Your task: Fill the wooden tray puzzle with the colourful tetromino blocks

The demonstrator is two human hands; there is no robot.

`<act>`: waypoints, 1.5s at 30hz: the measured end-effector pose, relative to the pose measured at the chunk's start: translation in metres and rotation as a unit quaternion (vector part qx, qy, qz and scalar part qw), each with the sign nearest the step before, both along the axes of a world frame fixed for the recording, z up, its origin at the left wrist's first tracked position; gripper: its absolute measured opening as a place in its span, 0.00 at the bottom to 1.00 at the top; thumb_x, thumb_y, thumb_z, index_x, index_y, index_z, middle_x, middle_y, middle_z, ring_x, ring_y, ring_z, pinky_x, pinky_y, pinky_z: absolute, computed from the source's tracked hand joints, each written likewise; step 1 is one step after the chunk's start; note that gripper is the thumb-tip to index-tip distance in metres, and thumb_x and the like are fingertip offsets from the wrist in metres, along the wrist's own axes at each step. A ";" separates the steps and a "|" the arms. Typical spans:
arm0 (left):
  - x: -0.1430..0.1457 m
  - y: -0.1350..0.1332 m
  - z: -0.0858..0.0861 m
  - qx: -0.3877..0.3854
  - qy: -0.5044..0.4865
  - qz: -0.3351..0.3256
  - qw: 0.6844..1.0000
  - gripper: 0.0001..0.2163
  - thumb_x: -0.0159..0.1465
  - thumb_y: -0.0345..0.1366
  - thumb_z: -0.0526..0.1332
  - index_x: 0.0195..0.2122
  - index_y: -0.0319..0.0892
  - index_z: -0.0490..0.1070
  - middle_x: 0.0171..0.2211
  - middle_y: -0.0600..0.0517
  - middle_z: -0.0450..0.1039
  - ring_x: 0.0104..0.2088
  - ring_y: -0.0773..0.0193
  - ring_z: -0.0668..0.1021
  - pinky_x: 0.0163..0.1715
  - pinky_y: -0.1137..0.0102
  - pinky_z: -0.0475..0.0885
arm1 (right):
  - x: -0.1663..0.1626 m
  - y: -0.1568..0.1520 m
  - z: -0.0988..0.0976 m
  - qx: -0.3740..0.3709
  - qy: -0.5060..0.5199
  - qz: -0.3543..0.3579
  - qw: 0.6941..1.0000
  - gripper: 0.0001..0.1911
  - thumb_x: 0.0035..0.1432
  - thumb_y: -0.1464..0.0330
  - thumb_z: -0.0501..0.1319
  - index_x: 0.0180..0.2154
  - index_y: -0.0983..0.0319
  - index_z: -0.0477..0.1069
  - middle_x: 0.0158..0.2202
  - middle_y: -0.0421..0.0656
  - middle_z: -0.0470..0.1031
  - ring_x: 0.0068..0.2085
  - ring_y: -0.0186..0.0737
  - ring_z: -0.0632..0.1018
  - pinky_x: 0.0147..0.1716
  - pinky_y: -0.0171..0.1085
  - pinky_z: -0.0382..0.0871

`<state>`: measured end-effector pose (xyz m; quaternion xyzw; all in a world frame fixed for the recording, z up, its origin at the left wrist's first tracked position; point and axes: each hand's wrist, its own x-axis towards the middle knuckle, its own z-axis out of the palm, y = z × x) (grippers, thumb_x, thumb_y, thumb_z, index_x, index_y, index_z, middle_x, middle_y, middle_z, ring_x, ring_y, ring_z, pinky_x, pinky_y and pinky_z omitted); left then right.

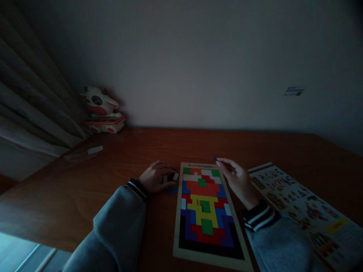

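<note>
My right hand [236, 178] is raised by the top right corner of a wooden puzzle board [177, 241]. Its thumb and fingertips pinch a small purple puzzle piece [215, 159]. My left hand [156, 177] rests on the table just left of the board, fingers stretched out and apart from the thumb. Beside those fingers lie a white piece [176, 176] and a blue piece [172, 190]; whether the fingers touch them is hard to tell in the dim light. Coloured block pieces fill most of the board, with a dark bare strip [211, 248] along its near end.
A printed pattern sheet [297, 204] lies right of the board, partly under my right sleeve. At the back left stands a cow-shaped toy [102, 109], near a curtain [31, 87]. Clear plastic wrap with a white label [95, 150] lies on the brown table [159, 143].
</note>
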<state>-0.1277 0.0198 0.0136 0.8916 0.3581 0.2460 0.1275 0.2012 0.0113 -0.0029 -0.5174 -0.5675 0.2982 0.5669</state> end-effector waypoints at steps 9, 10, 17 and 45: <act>-0.008 0.008 -0.014 -0.013 0.017 0.035 0.999 0.15 0.65 0.41 0.62 0.53 0.48 0.75 0.53 0.47 0.76 0.53 0.53 0.77 0.55 0.55 0.70 | -0.002 -0.001 0.002 0.002 0.000 -0.006 1.000 0.22 0.55 0.50 0.65 0.42 0.61 0.77 0.40 0.48 0.80 0.39 0.45 0.79 0.38 0.43 0.73; -0.007 0.009 -0.014 -0.009 0.018 0.034 0.999 0.14 0.66 0.40 0.61 0.52 0.48 0.76 0.52 0.47 0.77 0.51 0.53 0.78 0.54 0.56 0.71 | -0.002 -0.001 0.002 0.002 0.000 -0.004 1.000 0.22 0.55 0.50 0.65 0.42 0.61 0.77 0.40 0.48 0.80 0.39 0.44 0.78 0.37 0.43 0.73; 0.000 0.012 -0.022 0.031 0.028 0.078 0.996 0.16 0.65 0.44 0.63 0.53 0.48 0.75 0.49 0.48 0.79 0.47 0.54 0.80 0.51 0.58 0.72 | 0.001 0.001 -0.001 -0.002 -0.017 -0.006 1.000 0.22 0.57 0.51 0.64 0.44 0.60 0.77 0.39 0.48 0.80 0.38 0.44 0.79 0.36 0.41 0.73; 0.049 0.002 -0.023 0.074 -0.073 -0.043 0.994 0.10 0.70 0.37 0.58 0.48 0.44 0.76 0.43 0.50 0.81 0.42 0.64 0.83 0.44 0.70 0.79 | -0.001 0.004 -0.004 -0.004 0.041 -0.007 0.999 0.21 0.58 0.50 0.63 0.42 0.60 0.75 0.41 0.49 0.81 0.43 0.46 0.81 0.44 0.45 0.74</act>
